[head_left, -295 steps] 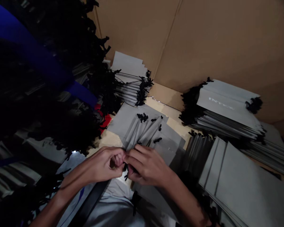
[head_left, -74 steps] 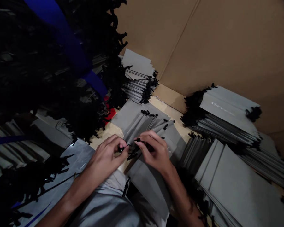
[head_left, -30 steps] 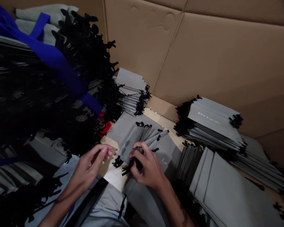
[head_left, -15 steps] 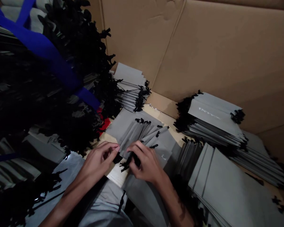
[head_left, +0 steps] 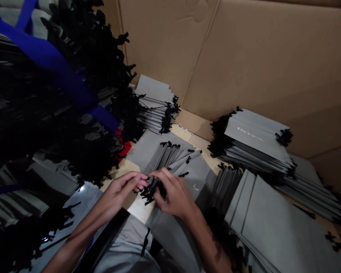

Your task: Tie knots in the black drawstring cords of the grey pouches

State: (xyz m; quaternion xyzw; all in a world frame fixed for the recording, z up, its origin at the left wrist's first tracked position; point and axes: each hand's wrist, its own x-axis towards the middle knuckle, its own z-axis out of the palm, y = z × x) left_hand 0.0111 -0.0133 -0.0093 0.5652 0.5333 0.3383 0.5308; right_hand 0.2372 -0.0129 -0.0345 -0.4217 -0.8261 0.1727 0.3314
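Note:
Flat grey drawstring bags [head_left: 165, 158] lie in a fanned bundle in front of me, with knotted black cord ends at both ends. My right hand [head_left: 173, 191] curls over the near end of the bundle, its fingers closed around the black cords [head_left: 148, 194]. At the bundle's left edge is my left hand [head_left: 129, 185]. Its thumb and fingers are pressed together, the tips almost meeting the right fingertips; what they pinch is too small to make out. Beneath the bundle more grey bags [head_left: 197, 182] are spread flat, one with a pale printed mark.
Stacked grey bags [head_left: 255, 127] with white lettering stand at the right, and a larger pile [head_left: 284, 223] nearer me. Another stack [head_left: 155, 89] sits against the cardboard wall [head_left: 244, 57]. Left, a tall heap of black-corded bags [head_left: 82, 45] is bound by a blue strap [head_left: 53, 57].
My left hand has shifted slightly right, closer to my right hand, and its lower fingers have straightened toward the cords. The right hand remains at the bundle's near end. The view has shifted slightly.

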